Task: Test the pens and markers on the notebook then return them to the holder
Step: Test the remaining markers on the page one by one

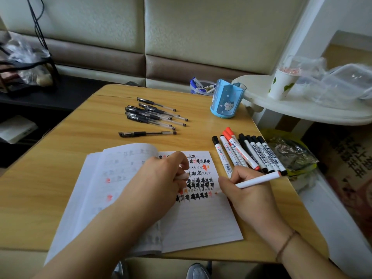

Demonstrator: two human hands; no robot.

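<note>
Notebook (193,214) open on wooden surface (60,158), right page rows of black and red test marks. Right hand (244,190) grips white marker (258,179), red tip on page at last row. Left hand (161,178) rests on notebook, pinching a small white cap. Capped markers (249,154) just right of notebook; black pens (155,115) beyond it; blue holder (226,99) further back right

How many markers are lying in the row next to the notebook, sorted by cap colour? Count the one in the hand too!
black-capped markers: 5
red-capped markers: 2
marker with a pale end, colour unclear: 1
white marker held in the right hand: 1
Total: 9
</note>
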